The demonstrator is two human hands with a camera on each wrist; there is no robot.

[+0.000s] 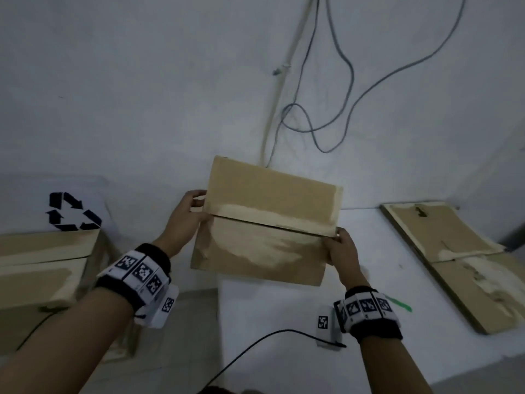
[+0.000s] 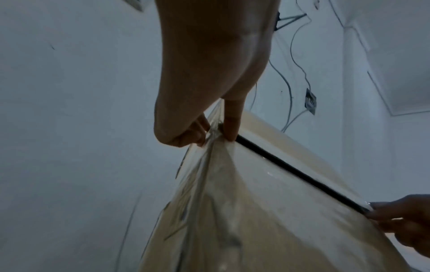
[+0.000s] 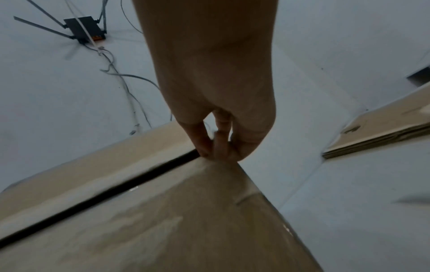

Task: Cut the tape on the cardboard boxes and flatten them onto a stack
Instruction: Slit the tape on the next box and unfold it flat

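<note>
I hold a brown cardboard box (image 1: 264, 223) up in front of the wall, its taped top facing me and a dark slit running along the seam between its two flaps. My left hand (image 1: 189, 211) grips the box's left end at the seam, fingers curled round the flap edge (image 2: 218, 132) and crumpled clear tape. My right hand (image 1: 339, 245) pinches the right end of the seam (image 3: 216, 152). A stack of flattened boxes (image 1: 460, 263) lies on the white table (image 1: 312, 322) at the right.
Another taped box (image 1: 42, 268) sits at the left, below a white bin with a recycling symbol (image 1: 71, 211). Grey cables (image 1: 315, 120) hang down the wall behind. A green-handled item (image 1: 402, 305) lies on the table by my right wrist. A black cord (image 1: 255, 351) crosses the table front.
</note>
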